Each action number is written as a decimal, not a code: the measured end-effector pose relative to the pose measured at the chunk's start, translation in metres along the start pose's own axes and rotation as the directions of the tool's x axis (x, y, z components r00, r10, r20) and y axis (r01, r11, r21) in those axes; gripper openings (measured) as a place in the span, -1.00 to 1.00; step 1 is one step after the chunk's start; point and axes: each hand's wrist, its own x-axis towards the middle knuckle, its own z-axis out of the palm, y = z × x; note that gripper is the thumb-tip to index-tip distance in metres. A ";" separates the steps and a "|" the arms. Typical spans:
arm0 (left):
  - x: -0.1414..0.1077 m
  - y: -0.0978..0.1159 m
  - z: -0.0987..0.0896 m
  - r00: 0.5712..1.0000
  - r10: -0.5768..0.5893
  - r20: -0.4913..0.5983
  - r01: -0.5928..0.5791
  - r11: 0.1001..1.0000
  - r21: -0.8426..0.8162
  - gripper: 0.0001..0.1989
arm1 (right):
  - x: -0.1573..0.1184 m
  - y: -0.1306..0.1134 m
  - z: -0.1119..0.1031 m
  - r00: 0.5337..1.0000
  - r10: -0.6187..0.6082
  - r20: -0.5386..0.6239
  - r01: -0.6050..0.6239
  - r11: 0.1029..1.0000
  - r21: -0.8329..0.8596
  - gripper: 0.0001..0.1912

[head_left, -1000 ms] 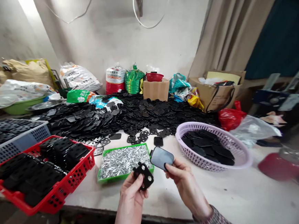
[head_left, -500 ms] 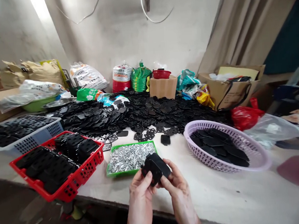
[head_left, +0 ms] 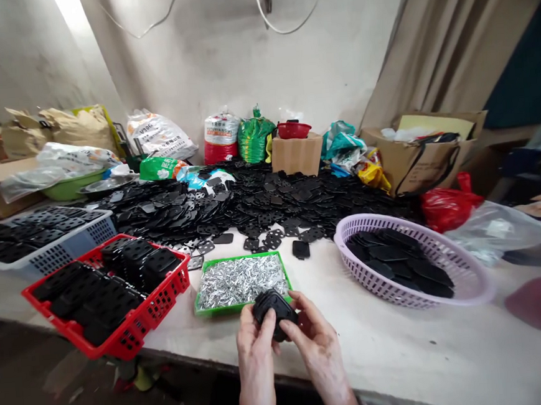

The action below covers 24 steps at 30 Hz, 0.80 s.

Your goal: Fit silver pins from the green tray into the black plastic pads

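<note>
- While the left hand (head_left: 255, 353) and right hand (head_left: 316, 348) curl close together, both grip a black moulded piece (head_left: 274, 308), apparently plastic, though the fingers hide much of its shape.
- It is held just above the table (head_left: 404, 354) edge.
- A green tray (head_left: 241, 309) of silvery metal pins sits just behind the hands.
- A red basket (head_left: 164, 307) of black perforated plates stands to the left.
- A lilac round basket (head_left: 446, 298) holds black pieces to the right.

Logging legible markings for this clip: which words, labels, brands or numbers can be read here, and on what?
White woven sack: "V906", though the last characters are uncertain.
White and red sack: print too small to read.
Green packet: print too blurred to read.
Yellow printed packet: print too small to read.
</note>
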 end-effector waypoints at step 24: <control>0.005 -0.009 -0.009 0.988 -0.156 0.008 0.154 0.969 -0.193 -0.60 | 0.004 -0.011 -0.033 0.549 -0.547 0.632 0.828 0.462 -0.318 -0.40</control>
